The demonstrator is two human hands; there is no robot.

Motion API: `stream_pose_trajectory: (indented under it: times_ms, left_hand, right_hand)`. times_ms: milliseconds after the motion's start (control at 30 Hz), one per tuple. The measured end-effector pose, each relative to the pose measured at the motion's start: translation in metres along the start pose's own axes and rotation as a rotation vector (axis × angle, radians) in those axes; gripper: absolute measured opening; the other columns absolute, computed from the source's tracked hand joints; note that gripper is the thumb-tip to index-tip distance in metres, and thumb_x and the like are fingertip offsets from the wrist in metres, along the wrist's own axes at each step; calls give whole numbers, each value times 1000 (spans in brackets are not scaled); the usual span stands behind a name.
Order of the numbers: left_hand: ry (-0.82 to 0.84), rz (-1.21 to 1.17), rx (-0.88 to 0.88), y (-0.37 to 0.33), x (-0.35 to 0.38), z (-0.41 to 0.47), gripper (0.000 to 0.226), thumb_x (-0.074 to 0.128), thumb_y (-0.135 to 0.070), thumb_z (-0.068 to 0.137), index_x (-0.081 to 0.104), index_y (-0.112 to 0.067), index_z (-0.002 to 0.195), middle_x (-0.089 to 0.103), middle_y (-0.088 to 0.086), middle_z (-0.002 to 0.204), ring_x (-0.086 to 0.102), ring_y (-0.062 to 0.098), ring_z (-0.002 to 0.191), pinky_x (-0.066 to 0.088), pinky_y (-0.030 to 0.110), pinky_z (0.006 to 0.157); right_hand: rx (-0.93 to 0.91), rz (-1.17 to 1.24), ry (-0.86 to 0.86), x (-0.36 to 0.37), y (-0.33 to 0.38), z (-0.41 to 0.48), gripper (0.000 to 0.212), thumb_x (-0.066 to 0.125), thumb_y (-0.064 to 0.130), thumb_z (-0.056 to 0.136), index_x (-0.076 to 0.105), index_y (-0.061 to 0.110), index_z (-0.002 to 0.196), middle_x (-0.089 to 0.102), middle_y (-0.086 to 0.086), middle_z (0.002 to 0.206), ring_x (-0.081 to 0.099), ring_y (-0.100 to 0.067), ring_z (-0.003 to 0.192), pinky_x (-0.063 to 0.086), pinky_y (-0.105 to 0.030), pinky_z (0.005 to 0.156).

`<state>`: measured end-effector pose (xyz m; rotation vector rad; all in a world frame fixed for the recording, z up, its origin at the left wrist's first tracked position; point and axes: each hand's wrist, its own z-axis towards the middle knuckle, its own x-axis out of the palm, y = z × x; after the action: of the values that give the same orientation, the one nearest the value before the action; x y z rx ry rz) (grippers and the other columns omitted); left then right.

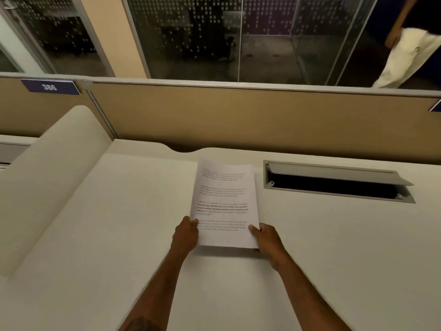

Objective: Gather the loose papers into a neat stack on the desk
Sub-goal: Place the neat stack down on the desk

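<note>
A stack of white printed papers (224, 201) lies in the middle of the pale desk (107, 235), long side running away from me. Its edges look nearly aligned, with a slight offset showing along the right side. My left hand (185, 235) grips the stack's lower left edge, thumb on the top sheet. My right hand (267, 237) holds the lower right corner, thumb on top as well. I cannot tell whether the near end rests on the desk or is slightly lifted.
An open cable hatch (334, 182) with a raised lid is set into the desk to the right of the papers. A tan partition (238, 115) runs along the back. A low divider (52, 175) borders the left. A person (405, 56) walks behind the glass, far right.
</note>
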<state>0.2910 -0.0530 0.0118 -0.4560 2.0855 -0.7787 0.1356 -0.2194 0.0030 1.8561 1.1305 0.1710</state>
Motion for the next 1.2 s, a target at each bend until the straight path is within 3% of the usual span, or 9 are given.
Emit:
stream_pose_trajectory:
  times_ms: [167, 300, 367, 433, 567, 700, 833, 967, 1200]
  left_hand:
    - [75, 22, -15, -21, 4, 58, 40, 39, -32, 107, 49, 0, 130, 60, 23, 132, 62, 40, 115, 55, 56, 96]
    - [-23, 43, -24, -30, 10, 84, 37, 43, -28, 106, 49, -2, 132, 61, 23, 132, 61, 42, 115, 53, 50, 97]
    - [-115, 98, -14, -29, 12, 87, 37, 42, -26, 107, 50, -6, 137, 62, 22, 133, 60, 43, 118, 48, 49, 98]
    - [-165, 110, 10, -26, 16, 86, 36, 40, -24, 107, 51, -10, 138, 63, 21, 133, 61, 43, 118, 48, 50, 98]
    - [-217, 145, 90, -21, 22, 81, 29, 35, -18, 106, 61, -11, 117, 69, 16, 118, 65, 37, 103, 50, 44, 88]
    - [-240, 190, 119, -23, 24, 78, 29, 35, -17, 105, 62, -8, 110, 70, 14, 112, 66, 37, 99, 51, 42, 84]
    - [-223, 223, 123, -27, 26, 79, 29, 34, -16, 105, 61, -9, 113, 69, 13, 112, 66, 36, 99, 52, 42, 84]
    - [-217, 263, 119, -28, 26, 83, 27, 37, -17, 104, 61, -10, 115, 69, 13, 112, 66, 34, 98, 44, 36, 76]
    - [-214, 357, 126, -29, 24, 84, 29, 35, -23, 106, 56, -10, 121, 63, 15, 114, 65, 34, 101, 41, 36, 74]
  right_hand:
    - [54, 18, -34, 2, 15, 43, 35, 52, 30, 101, 64, 6, 125, 70, -10, 114, 66, -29, 101, 52, -29, 68]
    - [59, -16, -73, 7, 22, 64, 34, 51, 31, 101, 64, 7, 122, 70, -14, 115, 68, -30, 91, 50, -27, 49]
    - [12, -69, -152, 8, 25, 68, 32, 53, 31, 100, 66, 6, 117, 71, -13, 114, 67, -26, 90, 56, -31, 62]
    - [-43, -116, -243, 10, 27, 68, 29, 53, 27, 100, 67, 7, 116, 72, -11, 117, 67, -24, 93, 55, -26, 70]
    - [-115, -130, -306, 15, 24, 67, 25, 47, 14, 103, 70, 5, 108, 72, -11, 118, 63, -17, 86, 44, -12, 57]
    - [-127, -138, -350, 15, 28, 69, 28, 47, 12, 104, 68, 4, 120, 71, -14, 122, 60, -16, 88, 50, -21, 72]
    - [-107, -145, -371, 14, 32, 73, 32, 47, 13, 104, 64, 4, 129, 68, -14, 129, 68, -27, 103, 48, -20, 74]
    - [-92, -141, -366, 12, 34, 76, 32, 48, 14, 104, 64, 3, 129, 66, -15, 131, 68, -31, 109, 51, -24, 77]
    - [-96, -169, -351, 11, 33, 78, 30, 48, 15, 104, 68, -1, 119, 69, -16, 126, 68, -30, 104, 59, -37, 90]
